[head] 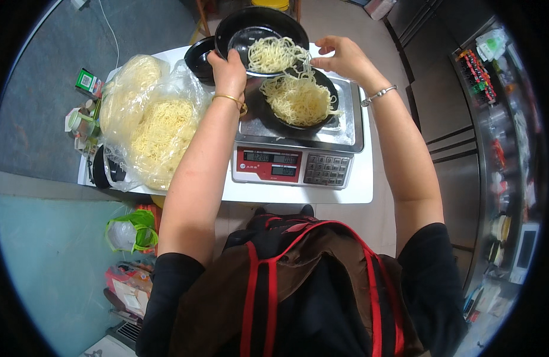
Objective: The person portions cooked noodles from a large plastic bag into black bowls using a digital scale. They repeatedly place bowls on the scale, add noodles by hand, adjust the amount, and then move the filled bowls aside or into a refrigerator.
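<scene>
My left hand (229, 73) grips the rim of a black bowl (238, 26), tilted towards me, with pale noodles (272, 54) at its lower right side. Below it, a second black bowl (296, 127) heaped with noodles (301, 100) sits on the steel platform of a digital scale (256, 134). Some strands link the two heaps. My right hand (334, 56), fingers apart, is beside the tilted bowl's right rim; whether strands touch the fingertips is hard to tell. Clear plastic bags (185, 89) of yellow noodles (160, 129) lie left of the scale.
Another black bowl (198, 60) stands behind my left hand on the white table (301, 194). Small jars (80, 122) and a dark container (102, 167) are at the table's left end. A green bag (145, 232) is below left. Steel cabinets (452, 178) and a counter with packages run along the right.
</scene>
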`<state>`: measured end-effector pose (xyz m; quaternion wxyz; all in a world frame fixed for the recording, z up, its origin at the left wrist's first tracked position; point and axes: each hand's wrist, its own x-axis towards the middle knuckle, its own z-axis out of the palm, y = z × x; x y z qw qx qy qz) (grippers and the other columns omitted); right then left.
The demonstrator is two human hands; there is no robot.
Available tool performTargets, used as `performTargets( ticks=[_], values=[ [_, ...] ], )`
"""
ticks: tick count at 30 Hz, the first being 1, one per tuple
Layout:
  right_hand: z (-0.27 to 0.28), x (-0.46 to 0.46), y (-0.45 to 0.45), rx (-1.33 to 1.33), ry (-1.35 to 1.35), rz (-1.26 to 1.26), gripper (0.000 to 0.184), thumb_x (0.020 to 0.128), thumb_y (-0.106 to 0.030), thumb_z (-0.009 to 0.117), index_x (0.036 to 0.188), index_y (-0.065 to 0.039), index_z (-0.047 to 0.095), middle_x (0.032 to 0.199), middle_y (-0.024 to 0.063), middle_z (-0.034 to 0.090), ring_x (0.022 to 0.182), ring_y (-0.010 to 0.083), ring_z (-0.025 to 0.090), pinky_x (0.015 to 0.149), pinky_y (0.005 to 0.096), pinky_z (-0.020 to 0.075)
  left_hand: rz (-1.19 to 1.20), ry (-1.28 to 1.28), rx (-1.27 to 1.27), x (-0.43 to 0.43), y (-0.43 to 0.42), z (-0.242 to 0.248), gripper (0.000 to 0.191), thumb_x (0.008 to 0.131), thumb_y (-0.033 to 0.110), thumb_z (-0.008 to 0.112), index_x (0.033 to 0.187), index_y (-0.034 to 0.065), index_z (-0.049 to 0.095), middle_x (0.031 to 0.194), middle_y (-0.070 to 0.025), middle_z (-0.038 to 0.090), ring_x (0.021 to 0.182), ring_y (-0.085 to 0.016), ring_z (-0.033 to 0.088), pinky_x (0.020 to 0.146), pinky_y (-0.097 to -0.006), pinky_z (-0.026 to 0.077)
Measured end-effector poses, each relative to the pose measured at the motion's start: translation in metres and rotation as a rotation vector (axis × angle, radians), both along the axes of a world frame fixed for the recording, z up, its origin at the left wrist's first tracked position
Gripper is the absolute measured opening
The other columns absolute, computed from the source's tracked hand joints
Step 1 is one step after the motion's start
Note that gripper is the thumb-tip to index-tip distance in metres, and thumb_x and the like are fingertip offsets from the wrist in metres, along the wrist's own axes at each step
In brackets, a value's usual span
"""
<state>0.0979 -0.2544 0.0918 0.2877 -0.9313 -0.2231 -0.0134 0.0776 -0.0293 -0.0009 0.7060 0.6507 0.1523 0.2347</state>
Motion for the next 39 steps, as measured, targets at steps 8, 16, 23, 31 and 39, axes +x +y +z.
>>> performTargets(
  ticks=[8,16,23,31,39],
  values=[
    [-0.055,0.0,0.01,0.299,0.24,0.144,0.072,0.063,-0.03,0.078,0.114,0.009,0.048,0.098,0.0199,0.059,0.081,0.0227,0.06,0.075,0.0292,0.0474,-0.086,0.05,-0.165,-0.031,-0.022,0.055,0.036,0.09,0.017,0.04,0.118,0.0048,0.022,0.109,-0.0191,0.045,0.082,-0.03,0.06,0.057,-0.0431,0.057],
    [-0.014,-0.022,0.015,0.305,0.286,-0.066,0.016,0.088,-0.01,0.05,0.089,0.002,0.061,0.066,0.0025,0.059,0.052,0.0055,0.052,0.045,0.0179,0.04,0.036,0.018,-0.122,-0.024,-0.007,0.04,0.039,0.088,0.018,0.041,0.12,0.0043,0.024,0.114,-0.0186,0.042,0.088,-0.028,0.057,0.056,-0.0386,0.057],
    [0.061,-0.001,0.014,0.434,0.064,0.093,0.016,0.082,-0.014,0.058,0.09,0.0,0.06,0.07,0.0051,0.06,0.051,0.0075,0.052,0.044,0.0205,0.0424,0.19,0.036,0.137,-0.003,-0.002,0.001,0.048,0.083,0.024,0.048,0.119,-0.0026,0.032,0.117,-0.0302,0.04,0.107,-0.04,0.043,0.093,-0.0403,0.034],
    [0.183,-0.004,0.03,0.581,-0.273,-0.002,0.022,0.085,-0.011,0.051,0.066,-0.002,0.058,0.055,0.0023,0.054,0.045,0.0078,0.047,0.042,0.0208,0.0375,0.202,0.003,0.194,0.001,-0.019,0.006,0.046,0.083,0.023,0.049,0.118,-0.0031,0.033,0.113,-0.0309,0.043,0.105,-0.041,0.044,0.092,-0.0408,0.034],
    [0.178,0.002,0.051,0.02,-0.399,-0.018,0.026,0.085,-0.022,0.052,0.076,-0.002,0.065,0.065,0.0097,0.063,0.055,0.0155,0.056,0.055,0.0284,0.0464,0.003,0.126,-0.076,-0.006,-0.02,0.037,0.039,0.089,0.02,0.042,0.12,0.0078,0.022,0.113,-0.0171,0.044,0.088,-0.029,0.056,0.055,-0.0433,0.055]
  ],
)
